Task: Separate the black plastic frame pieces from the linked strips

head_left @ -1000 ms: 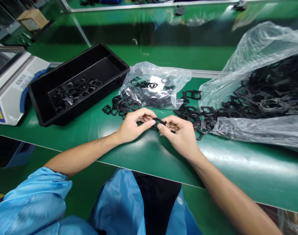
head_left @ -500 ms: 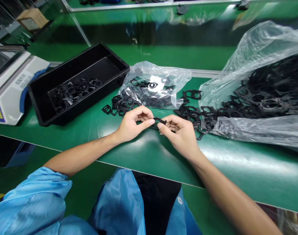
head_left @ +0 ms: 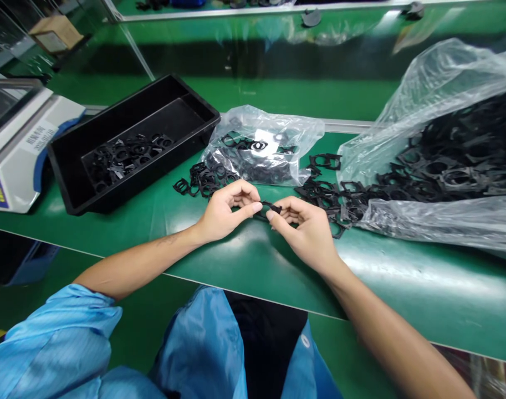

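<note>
Both hands meet mid-frame over the green table mat (head_left: pixel 253 260). The left hand (head_left: pixel 228 213) and right hand (head_left: pixel 308 233) each pinch an end of one small black plastic ring-shaped part (head_left: pixel 270 208) between thumb and fingertips. Loose black parts (head_left: pixel 205 178) lie just above, beside a small clear plastic bag (head_left: pixel 265 144). A black tray (head_left: pixel 70 166) sits upper left, and a big clear bag of parts (head_left: pixel 444 160) sits right.

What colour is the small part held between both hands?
Black; the head view shows the small part pinched between left hand and right hand.
</note>
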`<state>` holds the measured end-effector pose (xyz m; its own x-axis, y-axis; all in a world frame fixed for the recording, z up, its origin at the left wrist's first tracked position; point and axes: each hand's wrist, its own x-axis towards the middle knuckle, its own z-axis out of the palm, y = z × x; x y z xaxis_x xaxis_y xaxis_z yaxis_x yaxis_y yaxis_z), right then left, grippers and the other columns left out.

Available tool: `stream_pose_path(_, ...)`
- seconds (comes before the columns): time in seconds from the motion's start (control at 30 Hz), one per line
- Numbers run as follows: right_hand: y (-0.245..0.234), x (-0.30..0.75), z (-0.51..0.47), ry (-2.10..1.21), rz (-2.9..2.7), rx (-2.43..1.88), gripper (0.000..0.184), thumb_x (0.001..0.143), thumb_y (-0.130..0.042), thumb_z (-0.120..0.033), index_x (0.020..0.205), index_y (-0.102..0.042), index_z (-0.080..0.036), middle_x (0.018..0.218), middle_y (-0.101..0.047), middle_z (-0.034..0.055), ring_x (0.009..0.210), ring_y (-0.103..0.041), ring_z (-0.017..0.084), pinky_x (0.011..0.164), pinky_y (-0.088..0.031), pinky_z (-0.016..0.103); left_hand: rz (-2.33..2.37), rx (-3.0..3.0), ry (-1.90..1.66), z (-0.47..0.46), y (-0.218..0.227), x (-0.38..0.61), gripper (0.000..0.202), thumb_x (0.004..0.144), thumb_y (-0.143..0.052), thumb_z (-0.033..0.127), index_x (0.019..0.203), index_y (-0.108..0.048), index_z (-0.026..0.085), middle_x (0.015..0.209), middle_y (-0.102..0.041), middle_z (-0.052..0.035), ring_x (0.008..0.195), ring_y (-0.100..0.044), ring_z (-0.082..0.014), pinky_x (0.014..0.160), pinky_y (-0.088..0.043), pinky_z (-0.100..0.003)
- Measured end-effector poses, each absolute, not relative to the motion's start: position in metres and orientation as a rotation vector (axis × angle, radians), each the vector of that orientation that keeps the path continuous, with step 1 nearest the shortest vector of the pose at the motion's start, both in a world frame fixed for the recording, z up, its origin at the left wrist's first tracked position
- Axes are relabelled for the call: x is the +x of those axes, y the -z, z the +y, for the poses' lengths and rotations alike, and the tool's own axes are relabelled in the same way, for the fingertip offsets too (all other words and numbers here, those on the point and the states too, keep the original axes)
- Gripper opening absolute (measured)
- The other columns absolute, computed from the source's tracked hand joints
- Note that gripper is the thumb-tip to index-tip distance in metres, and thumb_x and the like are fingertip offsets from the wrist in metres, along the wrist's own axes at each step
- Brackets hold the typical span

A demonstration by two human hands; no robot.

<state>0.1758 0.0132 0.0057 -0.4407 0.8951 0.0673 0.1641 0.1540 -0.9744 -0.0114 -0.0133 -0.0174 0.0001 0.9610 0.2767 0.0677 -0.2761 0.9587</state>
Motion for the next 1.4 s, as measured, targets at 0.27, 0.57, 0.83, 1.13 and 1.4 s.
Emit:
stream_pose_path(0.27,-0.007,0.177,0.012,-1.233,-1.807,-1.028,0.011,0.086,-0.068,-0.028,0.081,-0.064,-0.019,0.067,-0.061,-0.0013,0.06,-0.055,0.012,0.06,-0.049,0.024,1.103,1.397,-1.385,-0.013,0.015,-0.011,0.028,0.085,-0.079,0.038,0.092,-0.062,0.017,0.078,-0.063,0.0018,0.06,-0.057,-0.0053,0.055,-0.048,-0.016)
stream_pose_path(0.57,-0.002,0.177,0.014,-1.243,-1.802,-1.014,0.014,0.088,-0.068,-0.032,0.086,-0.067,-0.019,0.072,-0.066,0.0008,0.062,-0.059,0.013,0.061,-0.051,0.026,1.113,1.288,-1.33,-0.01,0.015,-0.013,0.034,0.08,-0.082,0.043,0.088,-0.063,0.016,0.072,-0.059,0.0029,0.061,-0.056,-0.0059,0.057,-0.048,-0.017)
stream_pose_path(0.83,-0.002,0.18,0.014,-1.029,-1.935,-1.003,0.017,0.092,-0.066,-0.035,0.084,-0.068,-0.02,0.076,-0.069,0.0028,0.069,-0.063,0.016,0.067,-0.054,0.028,1.18,1.541,-1.393,-0.015,0.011,-0.012,0.026,0.087,-0.075,0.04,0.081,-0.065,0.016,0.074,-0.065,0.0,0.067,-0.061,-0.0101,0.063,-0.051,-0.021)
stream_pose_path(1.13,-0.004,0.18,0.013,-1.07,-1.904,-0.997,0.017,0.091,-0.069,-0.037,0.085,-0.071,-0.021,0.078,-0.07,0.0032,0.069,-0.064,0.017,0.066,-0.056,0.029,1.189,1.706,-1.413,-0.018,0.013,-0.012,0.022,0.09,-0.071,0.037,0.086,-0.063,0.018,0.078,-0.065,0.0002,0.067,-0.061,-0.01,0.064,-0.053,-0.022)
stream_pose_path(1.4,-0.005,0.179,0.014,-1.169,-1.833,-0.981,0.013,0.089,-0.07,-0.033,0.085,-0.073,-0.02,0.085,-0.073,0.004,0.074,-0.066,0.016,0.066,-0.056,0.027,1.241,1.718,-1.476,-0.017,0.012,-0.01,0.024,0.089,-0.072,0.039,0.083,-0.063,0.018,0.077,-0.064,0.0001,0.07,-0.06,-0.0115,0.067,-0.052,-0.024)
